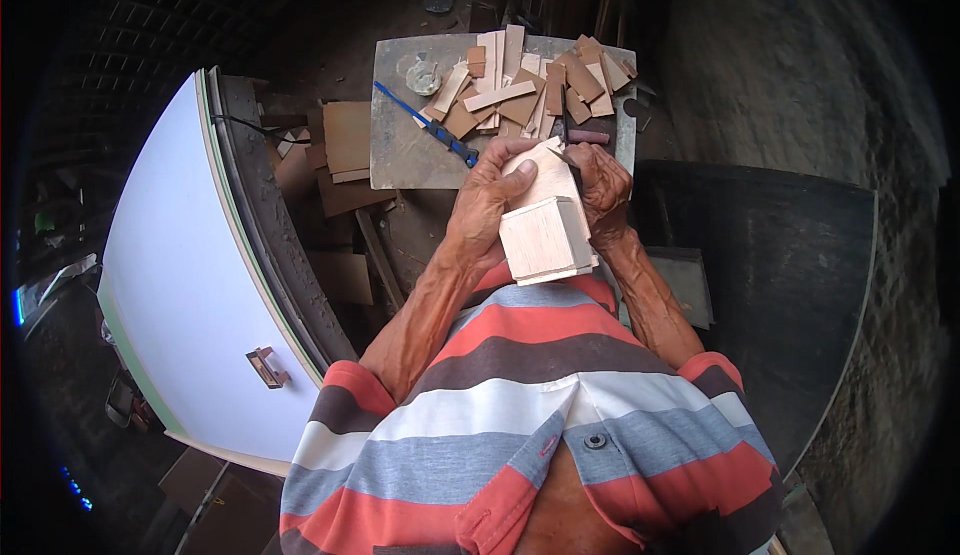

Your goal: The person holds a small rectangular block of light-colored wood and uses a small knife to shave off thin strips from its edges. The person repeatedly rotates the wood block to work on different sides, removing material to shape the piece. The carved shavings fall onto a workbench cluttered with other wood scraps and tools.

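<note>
My left hand (482, 200) grips a small pale wooden box (540, 240) joined to a flat upright wooden panel, its thumb pressed on the panel's face. The box part hangs toward my body, over my striped shirt. At the panel's upper right edge my right hand (604, 190) is closed round a thin, dark, pointed blade (564, 158). The blade's tip lies against or very near the wood; I cannot tell whether it touches. Its handle is hidden by my fingers.
Beyond my hands, a low worktable (400, 165) bears a pile of thin wood strips (500, 95), a blue-and-black slim tool (428, 123) and a clear round dish (423, 77). A white panel (190, 265) with a small wooden piece (268, 367) stands left; a dark board (760, 255) lies right.
</note>
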A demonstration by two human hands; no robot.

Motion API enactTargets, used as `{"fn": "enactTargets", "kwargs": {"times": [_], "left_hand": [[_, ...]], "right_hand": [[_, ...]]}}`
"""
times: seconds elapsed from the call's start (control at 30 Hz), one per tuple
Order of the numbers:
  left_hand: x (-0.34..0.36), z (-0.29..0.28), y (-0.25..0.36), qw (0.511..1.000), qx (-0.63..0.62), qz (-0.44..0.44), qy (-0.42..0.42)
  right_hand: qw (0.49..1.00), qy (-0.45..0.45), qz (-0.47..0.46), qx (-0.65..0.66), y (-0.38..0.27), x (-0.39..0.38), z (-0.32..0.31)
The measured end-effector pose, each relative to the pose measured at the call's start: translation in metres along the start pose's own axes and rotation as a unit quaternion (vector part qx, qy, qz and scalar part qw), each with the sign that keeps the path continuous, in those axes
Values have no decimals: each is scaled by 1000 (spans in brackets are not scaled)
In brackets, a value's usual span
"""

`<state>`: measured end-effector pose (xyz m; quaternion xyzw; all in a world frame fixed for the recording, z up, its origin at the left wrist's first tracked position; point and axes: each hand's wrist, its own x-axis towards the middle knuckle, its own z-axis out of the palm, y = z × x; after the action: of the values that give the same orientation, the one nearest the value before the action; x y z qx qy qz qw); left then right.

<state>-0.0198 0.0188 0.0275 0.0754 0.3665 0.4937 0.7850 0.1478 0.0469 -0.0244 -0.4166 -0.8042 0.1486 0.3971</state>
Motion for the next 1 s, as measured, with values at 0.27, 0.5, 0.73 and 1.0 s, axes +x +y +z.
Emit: {"fn": "enactTargets", "kwargs": {"times": [0.27,0.5,0.73,1.0], "left_hand": [[-10,-1,-11,997,-58,-19,55],[-3,-12,-8,1000,-4,-20,18],[-4,-13,2,998,38,-47,-2],[-13,-15,-5,995,-50,-83,-5]], "right_hand": [[991,-73,97,61,-2,-20,2],[967,-45,190,164,-19,-12,-13],[827,-33,353,436,-24,-2,-20],[859,-105,356,352,-32,8,-20]]}}
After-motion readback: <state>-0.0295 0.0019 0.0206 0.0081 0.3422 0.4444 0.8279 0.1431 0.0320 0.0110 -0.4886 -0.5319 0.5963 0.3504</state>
